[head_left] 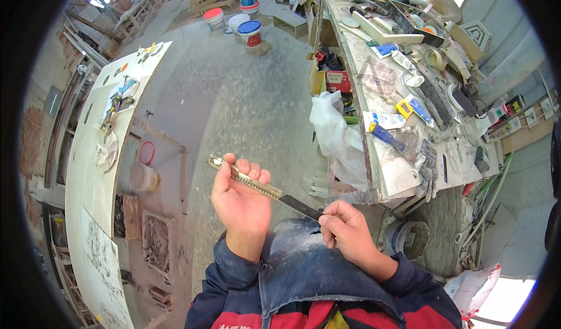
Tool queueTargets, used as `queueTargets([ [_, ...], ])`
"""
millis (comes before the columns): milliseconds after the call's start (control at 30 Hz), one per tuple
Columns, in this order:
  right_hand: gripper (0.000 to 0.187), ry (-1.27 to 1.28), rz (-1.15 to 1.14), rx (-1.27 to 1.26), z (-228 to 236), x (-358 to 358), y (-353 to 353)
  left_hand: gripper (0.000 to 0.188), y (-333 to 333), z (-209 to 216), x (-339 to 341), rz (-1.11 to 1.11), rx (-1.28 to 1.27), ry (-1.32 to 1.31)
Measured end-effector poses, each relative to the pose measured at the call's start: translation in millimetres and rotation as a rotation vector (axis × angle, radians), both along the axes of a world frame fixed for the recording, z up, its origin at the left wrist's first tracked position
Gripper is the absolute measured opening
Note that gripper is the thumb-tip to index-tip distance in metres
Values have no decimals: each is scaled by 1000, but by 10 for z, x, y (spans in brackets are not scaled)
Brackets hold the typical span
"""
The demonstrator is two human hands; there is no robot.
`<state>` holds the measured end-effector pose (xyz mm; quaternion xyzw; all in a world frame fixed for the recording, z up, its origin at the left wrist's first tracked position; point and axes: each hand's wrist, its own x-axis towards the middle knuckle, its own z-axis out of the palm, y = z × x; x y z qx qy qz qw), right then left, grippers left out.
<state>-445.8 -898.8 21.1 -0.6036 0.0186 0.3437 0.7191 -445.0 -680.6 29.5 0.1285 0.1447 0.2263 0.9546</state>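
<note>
My left hand [242, 197] is closed around the metal body of a snap-off utility knife [254, 183], held slantwise in front of my dusty apron [327, 264]. A dark knife blade [299, 206] reaches from the knife's lower right end toward my right hand [349, 231]. Thumb and fingers of my right hand pinch the far end of that blade. Whether the blade is still seated in the knife body or just meets its end, I cannot tell.
On the right, a cluttered workbench [403, 183] holds tubes, a glove [428, 168] and tools. A long white table [87, 153] stands left. Paint buckets [249, 30] sit on the floor ahead. A plastic bag [333, 133] hangs beside the bench; another bucket [406, 238] stands below it.
</note>
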Motion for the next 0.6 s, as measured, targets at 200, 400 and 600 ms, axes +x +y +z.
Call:
queueTargets([
  [200,12,16,-21,2,-15,-28,-32,18,-16,-15,-7,-6,1,-1],
  [400,10,-1,-7,-1,-21,-26,-22,19,-122,1,-9,-37,23,27],
  [600,10,9,0,24,2,21,108,18,-375,-14,-52,-91,94,5],
])
